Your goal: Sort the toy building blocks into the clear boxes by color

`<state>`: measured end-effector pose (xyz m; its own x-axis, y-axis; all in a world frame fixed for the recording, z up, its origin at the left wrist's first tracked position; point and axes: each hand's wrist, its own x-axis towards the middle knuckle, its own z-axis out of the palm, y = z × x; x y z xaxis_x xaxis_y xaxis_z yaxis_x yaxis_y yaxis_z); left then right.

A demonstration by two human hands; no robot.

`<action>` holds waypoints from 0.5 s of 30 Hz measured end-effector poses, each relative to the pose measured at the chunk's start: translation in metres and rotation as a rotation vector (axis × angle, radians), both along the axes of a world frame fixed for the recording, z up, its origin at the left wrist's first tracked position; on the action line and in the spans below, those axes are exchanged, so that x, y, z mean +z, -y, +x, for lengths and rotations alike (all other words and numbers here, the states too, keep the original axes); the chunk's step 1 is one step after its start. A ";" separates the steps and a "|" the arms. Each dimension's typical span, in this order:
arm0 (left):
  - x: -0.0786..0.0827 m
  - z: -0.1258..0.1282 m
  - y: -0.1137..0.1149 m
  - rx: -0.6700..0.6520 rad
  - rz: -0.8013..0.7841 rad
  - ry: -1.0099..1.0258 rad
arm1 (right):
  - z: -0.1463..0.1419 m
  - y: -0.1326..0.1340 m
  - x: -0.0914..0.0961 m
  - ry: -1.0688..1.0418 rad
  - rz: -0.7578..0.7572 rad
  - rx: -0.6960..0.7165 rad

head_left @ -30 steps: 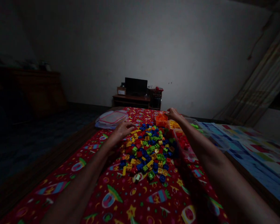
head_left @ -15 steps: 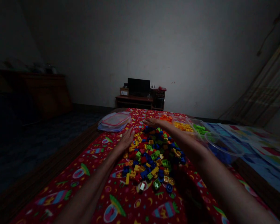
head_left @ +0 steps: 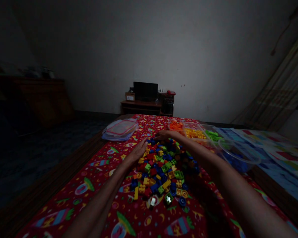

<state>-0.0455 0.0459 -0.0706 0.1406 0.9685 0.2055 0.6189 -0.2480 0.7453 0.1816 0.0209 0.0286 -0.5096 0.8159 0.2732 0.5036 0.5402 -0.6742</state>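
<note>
Through my one view, worn at the head, I look forward and down along the red cloth. The left hand and right hand lie at middle range; well beyond, I face the monitor and wall.

Blocks partly hidden by right forearm, curtain cropped

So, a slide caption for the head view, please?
Left hand and right hand at a multicoloured heap of toy building bricks on red patterned cloth, clear bins of single-colour pieces to the right.
</note>
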 end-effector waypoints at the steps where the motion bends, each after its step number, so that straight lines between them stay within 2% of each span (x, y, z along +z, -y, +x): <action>1: 0.003 0.004 0.002 -0.020 -0.009 0.036 | -0.005 -0.012 0.002 0.188 0.021 0.023; 4: 0.015 0.014 0.010 -0.106 -0.025 0.120 | -0.016 -0.038 0.007 0.306 0.021 0.045; 7: 0.029 0.024 0.019 -0.259 -0.028 0.124 | -0.008 -0.040 0.007 0.376 0.028 0.067; 10: 0.039 0.034 0.026 -0.360 0.011 0.075 | 0.012 -0.021 0.007 0.431 0.109 0.065; 15: 0.058 0.050 0.043 -0.373 0.135 -0.088 | 0.039 0.025 0.011 0.382 0.154 -0.008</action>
<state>0.0040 0.0032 -0.0130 0.4996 0.8130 0.2990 0.5278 -0.5594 0.6392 0.2207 -0.0038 0.0397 -0.5920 0.7846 0.1842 0.7067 0.6152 -0.3495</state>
